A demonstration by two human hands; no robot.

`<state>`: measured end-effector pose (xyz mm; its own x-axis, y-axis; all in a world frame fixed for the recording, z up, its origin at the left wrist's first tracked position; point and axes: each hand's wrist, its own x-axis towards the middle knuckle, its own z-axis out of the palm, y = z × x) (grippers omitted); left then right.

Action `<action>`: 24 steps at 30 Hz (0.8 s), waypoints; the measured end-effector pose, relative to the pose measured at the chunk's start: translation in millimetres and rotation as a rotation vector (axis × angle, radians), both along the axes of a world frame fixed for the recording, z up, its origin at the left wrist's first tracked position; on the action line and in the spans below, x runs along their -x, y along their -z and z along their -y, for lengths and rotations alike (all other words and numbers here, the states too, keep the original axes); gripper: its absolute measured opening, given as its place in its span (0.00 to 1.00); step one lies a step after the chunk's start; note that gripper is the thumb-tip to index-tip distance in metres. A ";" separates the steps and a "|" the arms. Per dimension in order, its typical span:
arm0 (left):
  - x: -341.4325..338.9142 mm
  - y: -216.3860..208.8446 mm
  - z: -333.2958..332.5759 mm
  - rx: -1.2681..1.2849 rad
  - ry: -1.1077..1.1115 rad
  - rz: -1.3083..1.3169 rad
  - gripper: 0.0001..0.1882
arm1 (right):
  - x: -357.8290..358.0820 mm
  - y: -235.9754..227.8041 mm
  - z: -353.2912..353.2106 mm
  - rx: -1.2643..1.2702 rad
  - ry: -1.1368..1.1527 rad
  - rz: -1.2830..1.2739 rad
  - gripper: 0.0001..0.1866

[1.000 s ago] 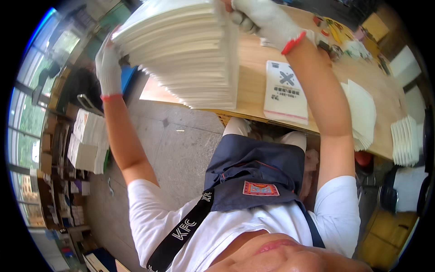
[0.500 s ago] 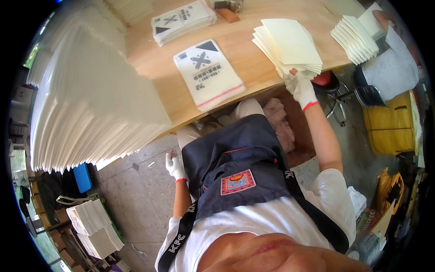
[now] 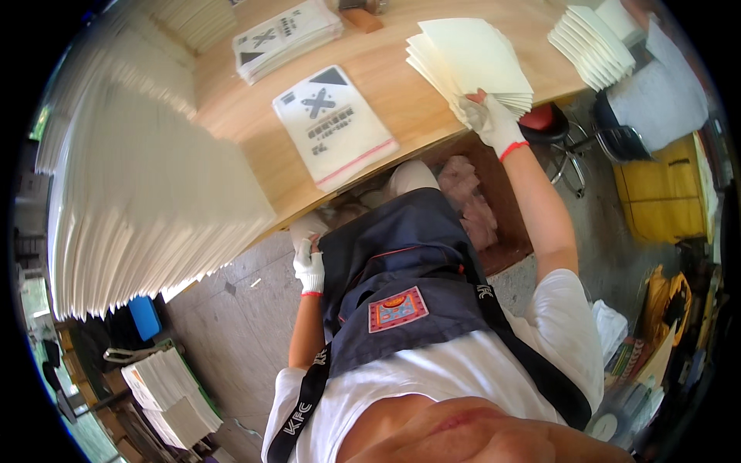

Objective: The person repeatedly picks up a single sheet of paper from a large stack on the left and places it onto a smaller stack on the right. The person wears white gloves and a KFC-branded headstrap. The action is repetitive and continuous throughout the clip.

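Observation:
My right hand [image 3: 494,126], in a white knit glove with a red cuff and bare fingertips, grips the near edge of a fanned stack of cream paper sheets [image 3: 467,55] on the wooden table. Its thumb and forefinger lie at that edge; the other fingers are partly hidden. Below the table edge, beside my lap, my left hand [image 3: 309,268] wears a matching glove. It holds nothing, and its fingers are loosely apart. Between the hands, on the table, lies a flat white printed plastic bag [image 3: 340,123] with a pink line near its lower end.
A tall mass of white paper stacks [image 3: 147,193] covers the table's left side. More printed bags [image 3: 285,37] are piled at the back, near a brown block [image 3: 361,19]. Another cream stack [image 3: 593,46] stands at the right, by a person [image 3: 656,92]. A stool [image 3: 552,123] stands under the table edge.
My right hand has shifted left and up along the near edge of the cream sheets. The left hand has risen closer to the table edge. The whole view has shifted slightly.

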<state>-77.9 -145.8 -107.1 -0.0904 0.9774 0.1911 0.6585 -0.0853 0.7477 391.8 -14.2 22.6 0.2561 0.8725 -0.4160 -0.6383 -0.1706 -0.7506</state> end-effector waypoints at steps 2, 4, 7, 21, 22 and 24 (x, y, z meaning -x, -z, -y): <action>-2.0 0.4 2.1 0.099 -0.014 0.008 0.08 | 1.7 -2.7 -1.2 -0.001 0.118 -0.007 0.18; -4.9 -4.6 0.9 0.063 0.009 0.021 0.08 | 12.6 -15.4 -0.4 -0.042 0.334 0.011 0.17; -10.7 -18.4 -6.5 0.058 0.020 0.063 0.07 | -7.3 -3.6 -7.0 -0.144 0.336 -0.145 0.12; -101.8 -99.1 -156.3 -0.001 0.334 -0.810 0.12 | -11.0 -40.0 23.1 -0.125 0.166 0.198 0.09; -99.8 -99.8 -163.3 0.031 0.356 -0.811 0.14 | -3.6 -46.2 37.5 -0.123 0.116 0.172 0.11; -90.5 -99.8 -173.7 0.103 0.395 -0.815 0.16 | 36.3 -66.4 73.6 -0.029 0.022 0.079 0.16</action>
<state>12.6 27.9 -7.3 0.3791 0.9245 -0.0406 0.9235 -0.3752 0.0796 355.5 -87.8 89.0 0.3062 0.8780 -0.3679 -0.5799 -0.1344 -0.8035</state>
